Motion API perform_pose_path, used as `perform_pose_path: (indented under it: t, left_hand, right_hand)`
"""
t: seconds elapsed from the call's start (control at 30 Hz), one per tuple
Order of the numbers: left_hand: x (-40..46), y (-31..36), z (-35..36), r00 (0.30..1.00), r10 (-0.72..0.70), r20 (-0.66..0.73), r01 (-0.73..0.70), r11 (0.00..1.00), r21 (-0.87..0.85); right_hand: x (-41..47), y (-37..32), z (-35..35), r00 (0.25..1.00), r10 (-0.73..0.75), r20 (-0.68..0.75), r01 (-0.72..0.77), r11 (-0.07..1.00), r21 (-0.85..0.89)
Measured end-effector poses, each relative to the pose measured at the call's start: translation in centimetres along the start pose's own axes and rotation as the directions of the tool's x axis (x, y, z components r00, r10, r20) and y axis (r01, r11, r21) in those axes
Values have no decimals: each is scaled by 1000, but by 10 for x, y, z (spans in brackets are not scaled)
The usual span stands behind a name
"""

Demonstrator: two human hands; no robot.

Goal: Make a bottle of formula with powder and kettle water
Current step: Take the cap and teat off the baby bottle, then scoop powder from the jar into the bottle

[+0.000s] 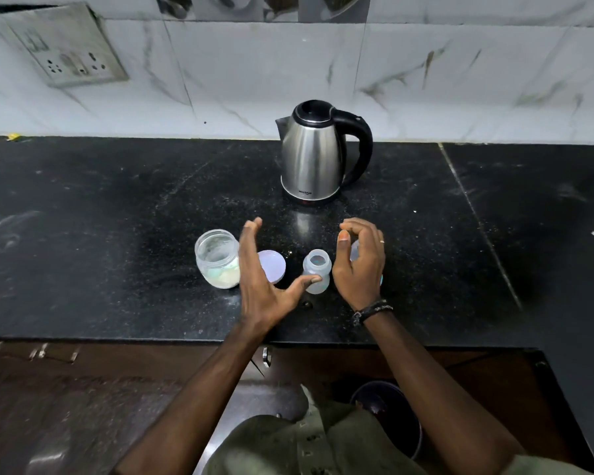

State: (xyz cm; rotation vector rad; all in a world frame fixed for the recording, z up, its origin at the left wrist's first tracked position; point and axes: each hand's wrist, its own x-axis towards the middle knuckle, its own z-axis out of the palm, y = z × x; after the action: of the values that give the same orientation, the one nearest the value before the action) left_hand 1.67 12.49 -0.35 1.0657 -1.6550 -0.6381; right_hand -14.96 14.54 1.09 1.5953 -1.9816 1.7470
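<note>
A small clear baby bottle (317,270) stands open and uncapped on the black counter. My left hand (261,286) hovers open just left of it, thumb tip touching the bottle's side. My right hand (360,265) is open on the bottle's right, fingers curled, partly hiding a pale cap piece (355,250) behind it. An open glass jar (217,258) with white powder at its bottom stands further left, its round lid (274,266) lying flat beside it. A steel kettle (314,154) with a black handle stands behind, lid down.
The black stone counter (117,234) runs to a front edge near my body. A marble-tiled wall with a socket plate (69,46) rises behind. A dark bucket (388,409) sits on the floor below.
</note>
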Motion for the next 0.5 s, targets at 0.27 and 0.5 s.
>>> perform_pose_path:
  t: [0.27, 0.5]
  left_hand:
    - [10, -38, -45, 944, -177, -280, 227, 961, 158]
    - [6, -67, -53, 869, -464, -173, 469, 883, -10]
  right_hand:
    - [8, -34, 16, 995, -98, -19, 99, 990, 97]
    - [3, -42, 22, 995, -100, 22, 96, 988, 122]
